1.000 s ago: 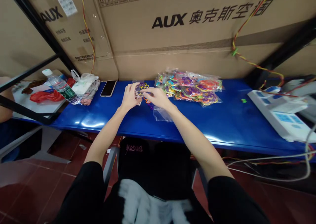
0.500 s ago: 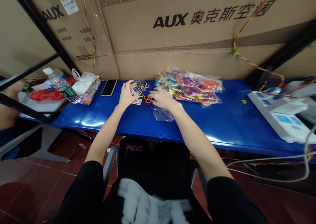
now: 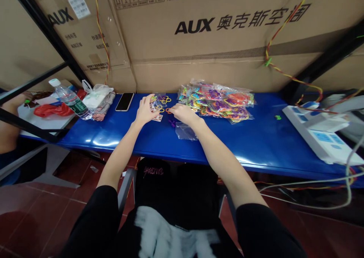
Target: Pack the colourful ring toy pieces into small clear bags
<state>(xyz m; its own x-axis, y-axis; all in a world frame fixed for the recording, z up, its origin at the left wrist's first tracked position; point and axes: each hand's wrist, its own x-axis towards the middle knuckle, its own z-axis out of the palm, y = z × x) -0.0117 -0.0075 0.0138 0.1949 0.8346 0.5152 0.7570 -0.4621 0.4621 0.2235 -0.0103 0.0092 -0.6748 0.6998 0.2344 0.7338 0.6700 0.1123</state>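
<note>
Both my hands rest on the blue table (image 3: 256,144) over a small scatter of loose coloured plastic rings (image 3: 163,100). My left hand (image 3: 145,110) lies with fingers stretched toward the yellow rings, next to a small printed card (image 3: 157,117). My right hand (image 3: 183,114) has its fingertips pinched at an orange ring (image 3: 168,110). An empty clear plastic bag (image 3: 186,131) lies just below my right wrist. A pile of filled clear bags of coloured rings (image 3: 218,102) sits to the right of my right hand.
A black phone (image 3: 124,101), a white plastic bag (image 3: 95,95) and a water bottle (image 3: 71,100) lie at the left. A white device (image 3: 324,132) with cables sits at the right. Cardboard boxes (image 3: 213,34) stand behind. Another person's arm (image 3: 7,132) is at far left.
My hands held a bag of rings together a second ago; the rings now lie loose on the table, and my right hand has reached left to the orange ring.
</note>
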